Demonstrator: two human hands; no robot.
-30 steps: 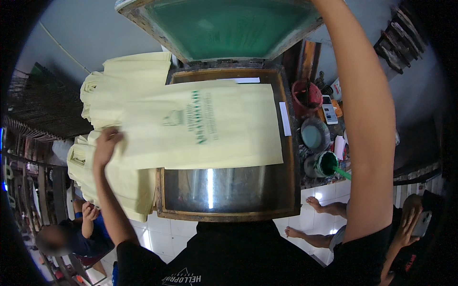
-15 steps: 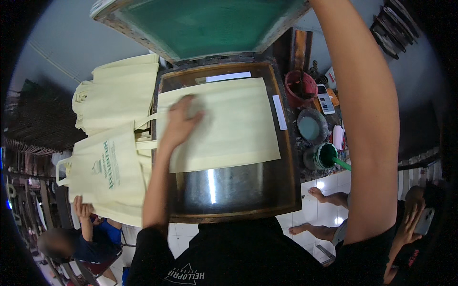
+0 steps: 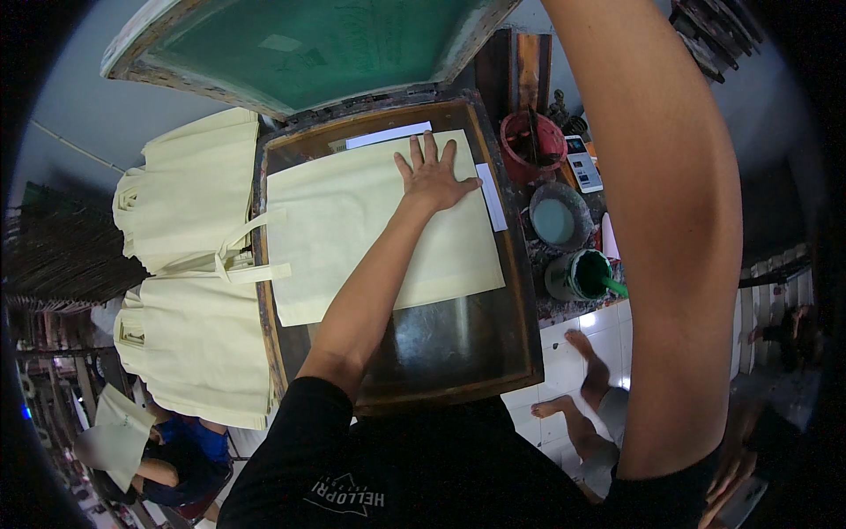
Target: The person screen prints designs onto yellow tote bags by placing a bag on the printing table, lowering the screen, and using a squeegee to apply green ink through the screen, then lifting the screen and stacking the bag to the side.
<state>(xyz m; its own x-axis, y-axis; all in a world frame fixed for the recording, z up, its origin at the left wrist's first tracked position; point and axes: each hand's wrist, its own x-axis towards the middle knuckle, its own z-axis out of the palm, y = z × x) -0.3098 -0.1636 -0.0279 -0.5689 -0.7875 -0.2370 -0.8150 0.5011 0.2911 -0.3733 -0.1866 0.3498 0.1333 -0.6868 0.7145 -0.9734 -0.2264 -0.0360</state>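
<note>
A blank cream tote bag lies flat on a dark, glossy board with a wooden rim. My left hand rests on the bag's far right part, palm down and fingers spread. The bag's handles stick out past the board's left edge. Beyond the board, a printing screen with green mesh is tilted up. My right arm reaches up along the right side. Its hand lies outside the picture, so I cannot see what it touches.
Two stacks of cream bags sit left of the board. At right are a red bucket, a grey bowl, a green paint pot and a phone. A seated co-worker holds a bag; another person's legs show lower right.
My left hand has slid from the bag's left part to its far right part. The co-worker has lifted the printed bag off the near stack. The whole view has shifted slightly.
</note>
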